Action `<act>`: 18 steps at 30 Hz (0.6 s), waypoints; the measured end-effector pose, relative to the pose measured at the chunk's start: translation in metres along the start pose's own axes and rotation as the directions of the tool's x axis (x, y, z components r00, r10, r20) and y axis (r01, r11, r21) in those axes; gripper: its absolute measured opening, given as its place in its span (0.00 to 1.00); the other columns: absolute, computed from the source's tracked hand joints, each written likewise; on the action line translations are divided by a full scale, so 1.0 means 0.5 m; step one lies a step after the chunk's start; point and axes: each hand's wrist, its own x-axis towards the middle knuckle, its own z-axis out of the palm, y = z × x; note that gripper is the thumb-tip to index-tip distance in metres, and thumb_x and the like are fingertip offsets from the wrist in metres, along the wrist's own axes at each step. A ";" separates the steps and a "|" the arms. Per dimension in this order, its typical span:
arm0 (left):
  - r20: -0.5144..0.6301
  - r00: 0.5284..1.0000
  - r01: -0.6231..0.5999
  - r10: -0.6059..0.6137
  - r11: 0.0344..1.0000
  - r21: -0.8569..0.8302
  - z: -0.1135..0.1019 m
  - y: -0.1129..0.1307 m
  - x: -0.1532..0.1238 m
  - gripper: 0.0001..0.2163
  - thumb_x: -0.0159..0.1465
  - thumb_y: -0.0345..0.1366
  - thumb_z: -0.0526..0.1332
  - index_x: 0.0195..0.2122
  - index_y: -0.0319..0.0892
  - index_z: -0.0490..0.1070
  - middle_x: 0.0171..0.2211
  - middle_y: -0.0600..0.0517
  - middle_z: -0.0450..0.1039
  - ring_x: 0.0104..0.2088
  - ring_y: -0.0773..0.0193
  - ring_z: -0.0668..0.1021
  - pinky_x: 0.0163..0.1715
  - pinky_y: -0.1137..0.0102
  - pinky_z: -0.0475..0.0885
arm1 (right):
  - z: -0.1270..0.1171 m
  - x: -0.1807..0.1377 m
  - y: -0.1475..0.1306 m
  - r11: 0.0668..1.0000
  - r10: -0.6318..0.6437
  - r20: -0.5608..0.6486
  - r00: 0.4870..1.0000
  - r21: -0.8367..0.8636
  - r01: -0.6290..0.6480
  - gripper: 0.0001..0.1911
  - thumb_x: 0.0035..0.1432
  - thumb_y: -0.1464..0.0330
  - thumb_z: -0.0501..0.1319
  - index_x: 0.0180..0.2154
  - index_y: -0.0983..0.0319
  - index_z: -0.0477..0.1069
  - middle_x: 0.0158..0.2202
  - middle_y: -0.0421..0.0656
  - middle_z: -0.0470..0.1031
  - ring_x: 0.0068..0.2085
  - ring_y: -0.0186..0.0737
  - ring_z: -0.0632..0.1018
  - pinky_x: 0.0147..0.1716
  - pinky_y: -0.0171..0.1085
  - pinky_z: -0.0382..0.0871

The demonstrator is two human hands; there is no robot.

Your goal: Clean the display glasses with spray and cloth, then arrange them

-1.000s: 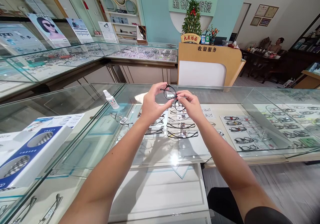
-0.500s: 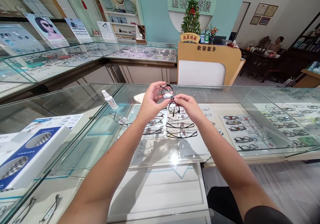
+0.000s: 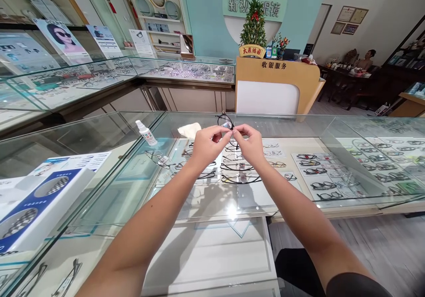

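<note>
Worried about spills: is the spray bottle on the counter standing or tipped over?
Standing: the spray bottle rests on its base on the glass counter, nozzle end up.

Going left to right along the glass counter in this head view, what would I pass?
Blue-and-white box, spray bottle, left hand, black glasses, right hand, display frames under the glass.

Glasses (image 3: 225,122): thin dark frame, glossy; counter (image 3: 299,126): clear glass, v. reflective; cloth (image 3: 189,130): soft, matt; spray bottle (image 3: 146,133): white plastic.
</note>
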 end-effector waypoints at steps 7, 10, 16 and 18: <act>0.007 0.988 0.155 -0.155 0.987 -0.045 0.002 -0.005 -0.001 0.12 0.67 0.47 0.68 0.36 0.43 0.84 0.22 0.56 0.62 0.26 0.66 0.65 0.30 0.67 0.60 | 0.004 -0.012 -0.003 0.981 -0.116 0.015 0.993 -0.153 0.117 0.13 0.68 0.59 0.64 0.44 0.59 0.83 0.45 0.44 0.87 0.47 0.46 0.83 0.52 0.43 0.74; -0.009 0.978 0.205 -0.206 0.977 -0.063 -0.002 -0.009 0.003 0.13 0.66 0.47 0.69 0.38 0.43 0.85 0.22 0.57 0.58 0.26 0.66 0.63 0.29 0.67 0.60 | 0.003 -0.013 -0.003 0.975 -0.142 0.057 0.988 -0.167 0.150 0.14 0.70 0.60 0.62 0.49 0.58 0.83 0.49 0.44 0.86 0.49 0.46 0.83 0.54 0.45 0.73; 0.003 0.973 0.232 -0.233 0.971 -0.054 -0.019 -0.041 0.022 0.12 0.65 0.46 0.68 0.40 0.42 0.84 0.22 0.58 0.55 0.25 0.66 0.61 0.29 0.68 0.60 | 0.006 -0.014 -0.003 0.962 -0.184 0.132 0.974 -0.182 0.206 0.13 0.69 0.60 0.62 0.48 0.58 0.81 0.54 0.46 0.84 0.53 0.47 0.81 0.57 0.45 0.71; 0.019 0.974 0.228 -0.227 0.973 -0.034 -0.027 -0.057 0.030 0.12 0.65 0.45 0.68 0.39 0.42 0.83 0.22 0.59 0.54 0.25 0.67 0.61 0.31 0.68 0.60 | 0.002 -0.010 -0.003 0.957 -0.206 0.089 0.975 -0.188 0.219 0.10 0.68 0.60 0.62 0.40 0.58 0.77 0.47 0.45 0.82 0.48 0.44 0.79 0.52 0.42 0.70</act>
